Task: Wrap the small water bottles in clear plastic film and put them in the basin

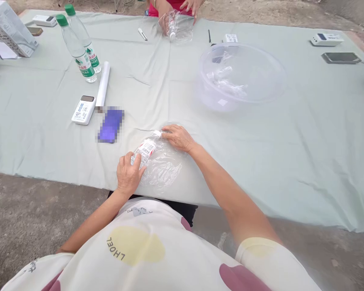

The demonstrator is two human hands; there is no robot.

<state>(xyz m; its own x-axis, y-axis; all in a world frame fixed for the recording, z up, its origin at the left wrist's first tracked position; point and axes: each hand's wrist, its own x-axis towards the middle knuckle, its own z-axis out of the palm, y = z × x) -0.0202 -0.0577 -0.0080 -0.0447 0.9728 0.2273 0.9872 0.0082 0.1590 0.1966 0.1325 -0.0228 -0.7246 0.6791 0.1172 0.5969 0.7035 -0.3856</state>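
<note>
A small clear bottle with a red and white label lies on its side inside a clear plastic bag near the front edge of the pale green cloth. My left hand rests on the bag's near left end, fingers curled over the bottle's base. My right hand presses on the bag's far end by the bottle's cap, fingers together.
A large clear bowl holding bagged items stands at the back right. Two green-capped water bottles, a white roll, a white device and a purple object lie to the left. Another person's hands hold a bag opposite.
</note>
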